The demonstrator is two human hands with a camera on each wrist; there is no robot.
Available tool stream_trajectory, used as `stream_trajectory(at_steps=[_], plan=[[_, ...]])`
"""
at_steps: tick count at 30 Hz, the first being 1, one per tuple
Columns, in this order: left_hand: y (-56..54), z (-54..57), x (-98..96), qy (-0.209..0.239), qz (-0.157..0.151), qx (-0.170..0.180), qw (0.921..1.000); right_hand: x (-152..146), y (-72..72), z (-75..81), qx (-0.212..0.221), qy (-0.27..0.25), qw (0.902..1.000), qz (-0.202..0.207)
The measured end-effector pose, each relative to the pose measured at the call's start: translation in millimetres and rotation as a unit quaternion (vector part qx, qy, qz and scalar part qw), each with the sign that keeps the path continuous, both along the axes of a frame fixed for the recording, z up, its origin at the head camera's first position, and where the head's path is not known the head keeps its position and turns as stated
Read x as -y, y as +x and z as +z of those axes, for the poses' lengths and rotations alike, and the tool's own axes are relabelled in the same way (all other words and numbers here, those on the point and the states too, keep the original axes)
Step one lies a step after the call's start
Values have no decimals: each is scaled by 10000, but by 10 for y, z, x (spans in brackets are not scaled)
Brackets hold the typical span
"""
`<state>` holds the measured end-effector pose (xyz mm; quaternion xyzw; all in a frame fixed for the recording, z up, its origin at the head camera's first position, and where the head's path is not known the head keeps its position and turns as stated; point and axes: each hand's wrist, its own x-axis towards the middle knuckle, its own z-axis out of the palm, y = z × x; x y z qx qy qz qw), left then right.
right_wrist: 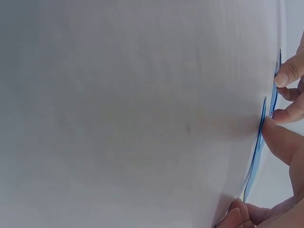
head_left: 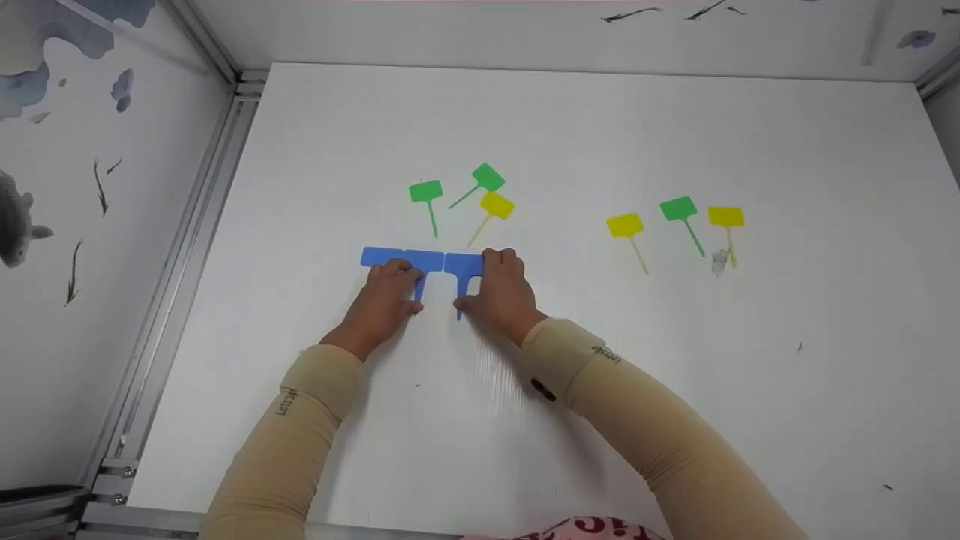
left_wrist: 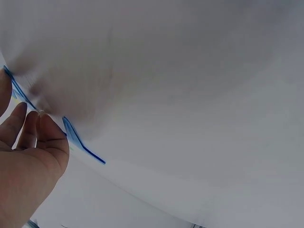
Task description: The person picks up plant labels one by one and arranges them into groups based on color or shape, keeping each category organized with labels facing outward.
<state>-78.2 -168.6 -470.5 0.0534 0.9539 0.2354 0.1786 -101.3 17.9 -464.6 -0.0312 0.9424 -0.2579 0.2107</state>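
Three blue T-shaped plant labels lie in a row on the white table, heads nearly edge to edge. My left hand (head_left: 379,304) holds the middle blue label (head_left: 429,260), its thumb by the stem and fingers over the head's lower edge. That hand partly covers the left blue label (head_left: 381,256), whose head juts past the fingers in the left wrist view (left_wrist: 76,137). My right hand (head_left: 510,292) grips the right blue label (head_left: 461,264), thumb at the stem and fingertips on the head's right end. In the right wrist view, this label (right_wrist: 256,154) appears edge-on.
Behind the hands lie two green labels (head_left: 426,191) and a yellow label (head_left: 497,205). Farther right are a yellow label (head_left: 625,225), a green label (head_left: 679,208) and another yellow label (head_left: 725,217) beside a grey smudge (head_left: 719,261). A metal frame rail (head_left: 180,277) borders the table's left side.
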Motion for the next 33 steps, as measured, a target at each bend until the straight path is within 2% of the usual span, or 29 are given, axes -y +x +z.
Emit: stream_trajectory(at_steps=[14,20,27,33], plan=[[-19,14,-4,-57,24,130,9999,-7,-17,2,110,-94,9999,7],[-18,18,-4,-40,97,209,9997,-14,-19,-15,-6,-67,9999,120],[-19,46,2,123,190,252,9994,-18,-24,-4,-10,-111,9999,117],[-4,66,4,316,388,270,9984,-21,-31,-4,66,-89,9999,110]])
